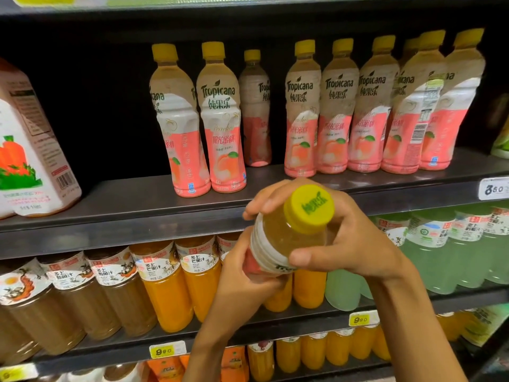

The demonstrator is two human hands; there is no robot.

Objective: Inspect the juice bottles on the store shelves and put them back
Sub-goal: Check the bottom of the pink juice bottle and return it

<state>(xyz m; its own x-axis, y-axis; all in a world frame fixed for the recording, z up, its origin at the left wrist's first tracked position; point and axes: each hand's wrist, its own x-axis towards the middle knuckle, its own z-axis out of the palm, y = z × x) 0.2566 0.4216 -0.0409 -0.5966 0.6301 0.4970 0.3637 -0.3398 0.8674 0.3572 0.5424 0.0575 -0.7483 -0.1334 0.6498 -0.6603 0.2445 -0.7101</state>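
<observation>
Juice bottle [286, 238] gripped btwn left hand [242, 282]; right hand [338, 238].

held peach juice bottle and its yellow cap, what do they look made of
Held peach juice bottle: seemingly clear, glossy plastic, since the juice shows through above a printed wrap label. Yellow cap: likely opaque matte plastic, with a ridged edge and green print.

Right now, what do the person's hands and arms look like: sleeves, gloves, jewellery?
Both the left hand and the right hand are bare: no gloves, rings, watch or bands visible. Both forearms are uncovered as far as the frame shows; no sleeve edge in view. Short fingernails, no visible polish.
</observation>
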